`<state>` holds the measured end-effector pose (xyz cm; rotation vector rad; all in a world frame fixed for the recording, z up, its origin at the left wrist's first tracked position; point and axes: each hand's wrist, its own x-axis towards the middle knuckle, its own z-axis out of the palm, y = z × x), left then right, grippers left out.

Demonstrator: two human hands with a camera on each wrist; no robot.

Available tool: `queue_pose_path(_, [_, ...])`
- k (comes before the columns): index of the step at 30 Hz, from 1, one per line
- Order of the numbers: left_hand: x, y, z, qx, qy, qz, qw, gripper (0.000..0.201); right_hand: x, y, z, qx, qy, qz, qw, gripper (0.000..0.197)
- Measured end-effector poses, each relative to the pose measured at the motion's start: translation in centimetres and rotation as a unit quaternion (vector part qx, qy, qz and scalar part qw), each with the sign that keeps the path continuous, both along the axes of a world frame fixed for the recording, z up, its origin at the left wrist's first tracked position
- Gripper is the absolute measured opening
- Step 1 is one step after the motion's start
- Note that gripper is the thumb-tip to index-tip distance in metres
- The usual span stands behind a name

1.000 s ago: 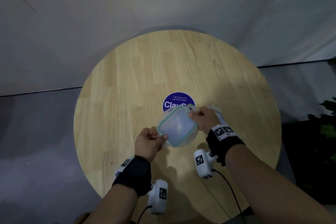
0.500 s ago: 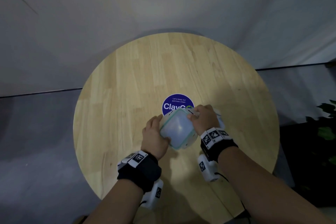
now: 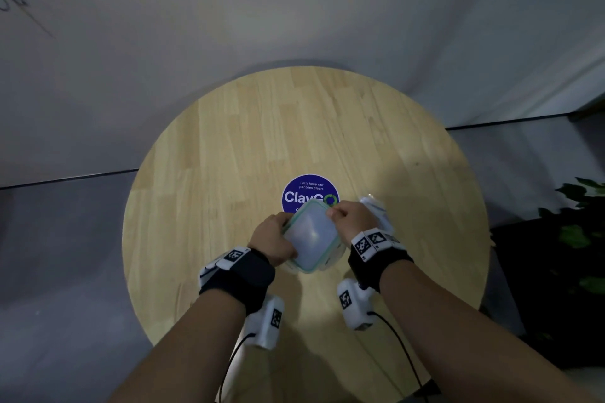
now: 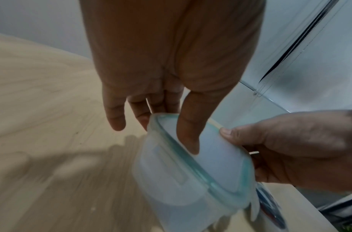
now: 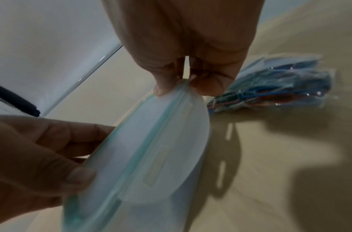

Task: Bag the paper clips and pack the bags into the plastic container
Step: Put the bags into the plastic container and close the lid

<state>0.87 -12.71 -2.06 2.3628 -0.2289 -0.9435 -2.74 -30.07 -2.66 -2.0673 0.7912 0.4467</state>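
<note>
Left hand [image 3: 273, 240] grips the plastic container [image 3: 310, 235] by its left rim; right hand [image 3: 352, 221] pinches the far rim. Translucent, teal-sealed lid on, contents unseen. Bagged paper clips [image 5: 274, 87] lie on the table [image 3: 229, 157], right.
</note>
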Motion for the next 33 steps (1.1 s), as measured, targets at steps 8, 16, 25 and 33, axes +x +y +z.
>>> queue_pose_path(8, [-2.2, 0.2, -0.3, -0.024, -0.04, 0.059, 0.997, 0.074, -4.3, 2.3, -0.5, -0.05, -0.106, -0.171, 0.978, 0.022])
queue_pose_path(16, [-3.7, 1.2, -0.7, -0.023, -0.063, 0.006, 0.998, 0.072, -5.1, 4.7, -0.5, 0.076, -0.009, -0.22, 0.973, 0.012])
queue_pose_path(25, [-4.4, 1.5, -0.9, 0.018, -0.096, -0.052, 0.994, 0.07, -3.1, 3.3, -0.1, 0.032, 0.055, -0.092, 0.994, 0.01])
queue_pose_path(33, [-5.6, 0.8, -1.9, -0.016, -0.129, -0.002, 0.992, 0.057, -1.6, 2.6, 0.6, -0.04, 0.057, -0.005, 0.998, 0.039])
